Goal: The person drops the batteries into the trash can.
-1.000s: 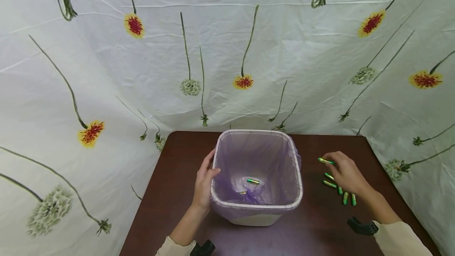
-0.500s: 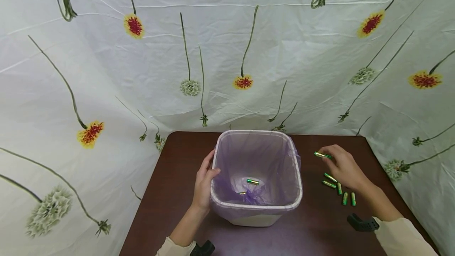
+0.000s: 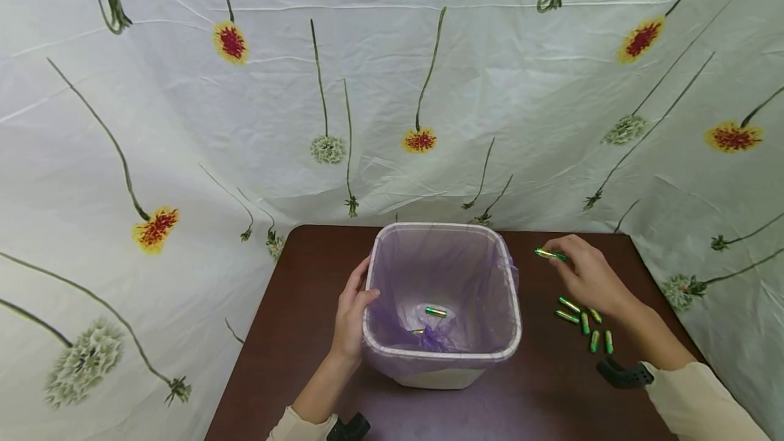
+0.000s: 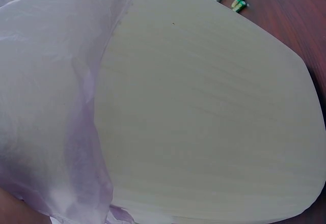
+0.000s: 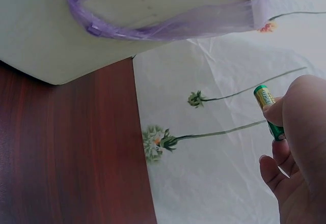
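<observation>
A white trash bin [image 3: 441, 378] lined with a thin purple bag [image 3: 401, 271] stands on the table. My left hand [image 3: 350, 322] holds its left rim, thumb over the edge. Inside, a green and gold battery [image 3: 436, 312] lies at the bottom, and a second one [image 3: 418, 331] shows partly beside the bunched bag. To the right of the bin, my right hand [image 3: 588, 274] pinches a battery [image 3: 550, 254] above the table; the right wrist view shows this battery [image 5: 265, 98] between thumb and fingers. Below that hand, several batteries [image 3: 567, 316] lie loose on the table.
The dark reddish-brown table [image 3: 318, 250] has a rounded back left corner. A white cloth [image 3: 380, 73] printed with flowers hangs behind it and along both sides. Black straps [image 3: 623, 374] are on the wrists.
My right hand has lifted away from the loose batteries, carrying one battery up and a little left. Another loose battery has come into sight beneath it. My left hand stays on the rim.
</observation>
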